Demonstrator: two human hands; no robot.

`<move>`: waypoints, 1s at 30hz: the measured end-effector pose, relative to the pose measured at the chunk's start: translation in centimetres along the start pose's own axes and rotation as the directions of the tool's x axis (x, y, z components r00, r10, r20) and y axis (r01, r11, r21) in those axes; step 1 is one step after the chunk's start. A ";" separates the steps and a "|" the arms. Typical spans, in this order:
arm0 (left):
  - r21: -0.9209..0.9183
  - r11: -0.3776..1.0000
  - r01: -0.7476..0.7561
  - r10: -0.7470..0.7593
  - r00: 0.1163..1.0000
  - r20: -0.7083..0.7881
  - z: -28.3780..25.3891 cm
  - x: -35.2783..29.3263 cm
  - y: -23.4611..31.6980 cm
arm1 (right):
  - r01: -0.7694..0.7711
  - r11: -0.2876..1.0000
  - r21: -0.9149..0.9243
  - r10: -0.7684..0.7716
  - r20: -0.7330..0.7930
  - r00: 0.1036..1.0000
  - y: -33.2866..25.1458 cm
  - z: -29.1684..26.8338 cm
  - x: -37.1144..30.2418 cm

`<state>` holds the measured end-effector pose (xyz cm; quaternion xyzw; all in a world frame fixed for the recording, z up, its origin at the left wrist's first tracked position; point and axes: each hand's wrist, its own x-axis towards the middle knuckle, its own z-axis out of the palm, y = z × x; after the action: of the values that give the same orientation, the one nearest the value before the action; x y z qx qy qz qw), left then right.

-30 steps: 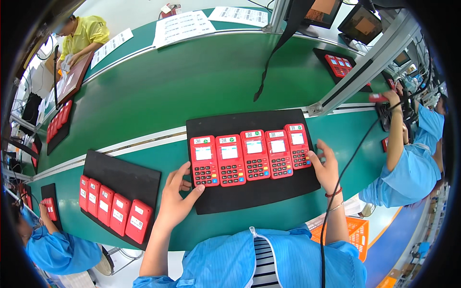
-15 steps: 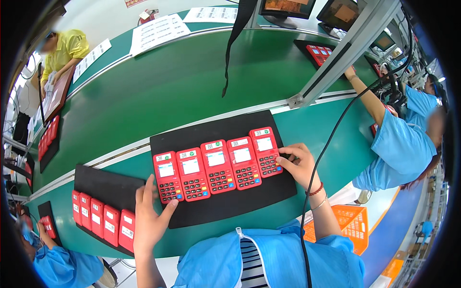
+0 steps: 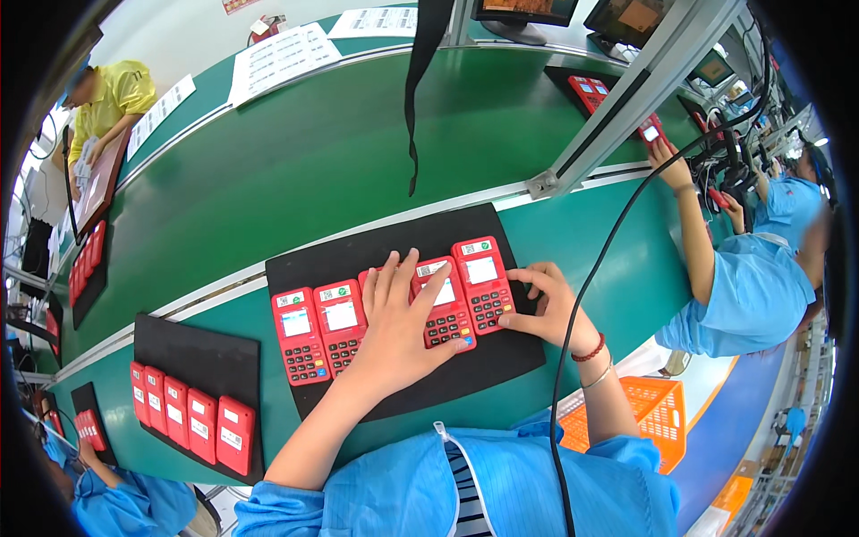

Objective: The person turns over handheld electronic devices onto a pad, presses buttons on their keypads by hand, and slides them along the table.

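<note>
A row of several red handheld payment terminals (image 3: 480,282), with screens and keypads facing up, lies on a black mat (image 3: 407,234). My left hand (image 3: 394,327) reaches across the middle of the row, fingers stretched out and apart, hiding most of the third terminal. Its thumb lies over the lower keys of the fourth terminal (image 3: 438,291). At the row's right end, my right hand (image 3: 550,309) touches the side of the last terminal with thumb and fingertips, which are bent and apart. The two left terminals (image 3: 296,324) lie beside my left hand.
Left of me, a second black mat (image 3: 197,345) bears several red terminals (image 3: 235,434) showing labelled backs. A black cable (image 3: 617,242) hangs past my right hand. An orange crate (image 3: 640,412) stands at lower right. Co-workers sit at both sides; one's hand (image 3: 669,166) holds a red terminal.
My left hand has moved right from the row's left end onto its middle. My right hand has stayed at the last terminal. The co-worker at right has lifted a terminal.
</note>
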<state>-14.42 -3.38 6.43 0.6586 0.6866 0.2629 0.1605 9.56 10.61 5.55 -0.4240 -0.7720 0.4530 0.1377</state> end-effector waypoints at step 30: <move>-0.089 0.995 0.054 -0.057 0.998 -0.021 1.1 0.6 -0.6 | 0.095 0.992 -0.086 -0.100 -0.053 0.994 0.5 0.2 0.7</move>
<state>-14.28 -2.65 5.25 0.6283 0.6942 0.2962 0.1885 9.27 11.12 4.93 -0.4040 -0.8058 0.4010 0.1637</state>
